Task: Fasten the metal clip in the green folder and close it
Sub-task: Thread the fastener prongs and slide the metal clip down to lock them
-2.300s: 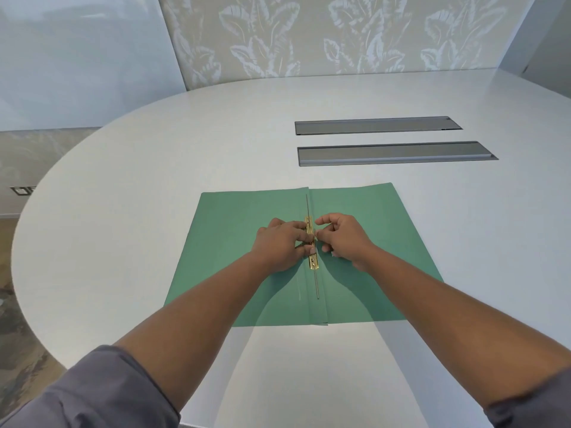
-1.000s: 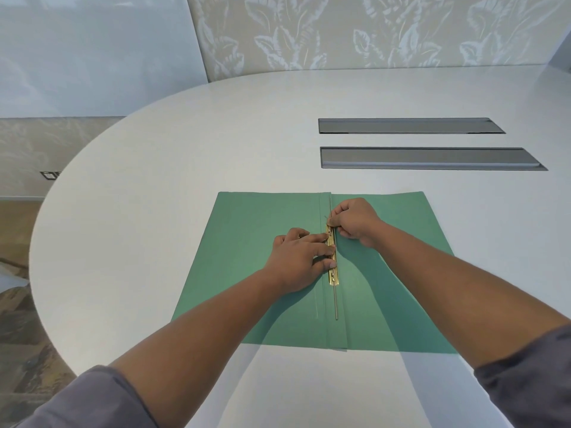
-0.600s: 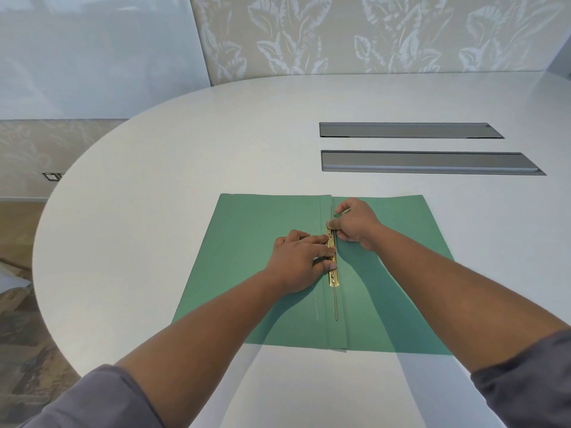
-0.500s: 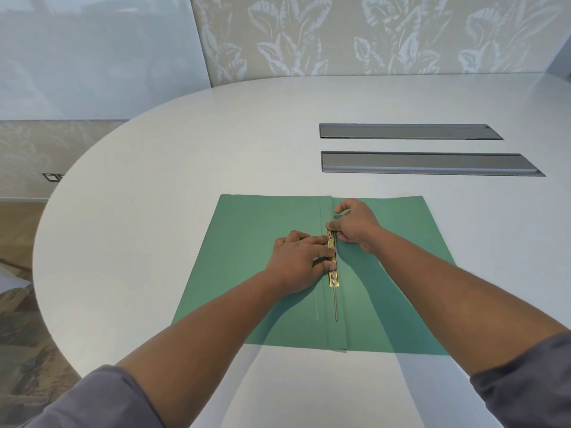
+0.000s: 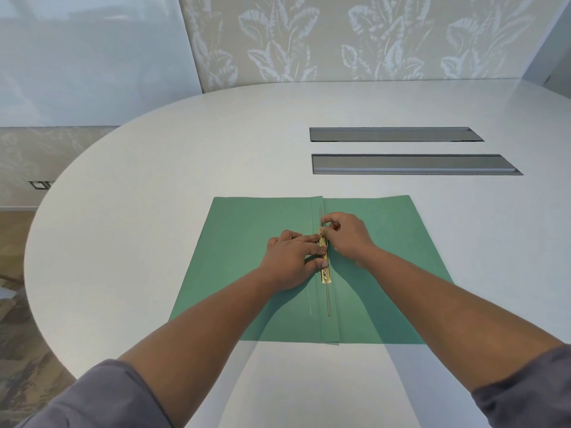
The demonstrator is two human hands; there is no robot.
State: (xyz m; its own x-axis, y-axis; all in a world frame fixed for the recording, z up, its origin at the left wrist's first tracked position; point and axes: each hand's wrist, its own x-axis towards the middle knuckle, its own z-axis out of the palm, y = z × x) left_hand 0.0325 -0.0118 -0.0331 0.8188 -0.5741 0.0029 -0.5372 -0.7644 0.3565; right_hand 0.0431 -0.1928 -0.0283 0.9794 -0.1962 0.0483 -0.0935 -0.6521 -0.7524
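The green folder [image 5: 253, 239] lies open and flat on the white table, its spine running away from me. Along the spine sits the brass metal clip [image 5: 326, 274], with thin metal prongs reaching out past both its ends. My left hand [image 5: 292, 259] lies palm down on the left flap, its fingertips pressing on the clip's bar. My right hand [image 5: 347, 234] is curled at the clip's far end, thumb and forefinger pinching the small slider there. The middle of the clip is hidden under my fingers.
Two long grey cable slots [image 5: 414, 164] are set into the white table [image 5: 154, 186] behind the folder on the right. The table's curved edge runs along the left, with floor below it. A leaf-patterned wall stands behind.
My right hand has come back a little along the spine to the clip's far end. My left hand has kept pressing on the clip. The far prong now shows beyond my right hand.
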